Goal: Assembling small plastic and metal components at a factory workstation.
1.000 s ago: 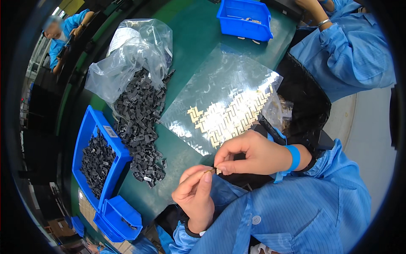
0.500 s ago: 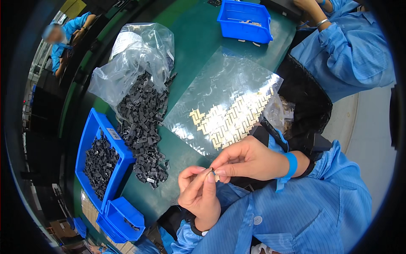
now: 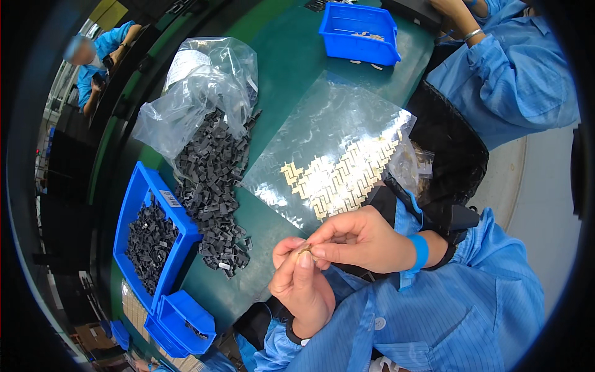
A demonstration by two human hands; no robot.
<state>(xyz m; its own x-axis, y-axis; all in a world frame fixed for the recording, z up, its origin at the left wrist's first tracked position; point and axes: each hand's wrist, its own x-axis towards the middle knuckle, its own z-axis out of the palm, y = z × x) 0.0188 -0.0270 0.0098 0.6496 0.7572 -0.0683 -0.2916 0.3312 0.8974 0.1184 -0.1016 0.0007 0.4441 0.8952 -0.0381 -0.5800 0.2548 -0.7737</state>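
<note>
Just in front of my chest, both hands meet at the fingertips. My left hand is closed in a pinch, and between its thumb and fingers shows a small tan-gold piece. Fingers of my right hand pinch that same piece from the other side. Most of it is covered by fingertips, so its full shape cannot be made out. Beyond my hands lies a clear plastic sheet bearing rows of small angular cream-gold pieces.
Black plastic parts spill from a clear bag on the green table. Left of them stand a large blue bin of black parts and a smaller blue bin. Another blue bin stands far back, near a co-worker's sleeve.
My two hands stay together and have shifted slightly; the left has moved a little rightward and its fingers have closed further around the small piece. Less of the piece shows now.
</note>
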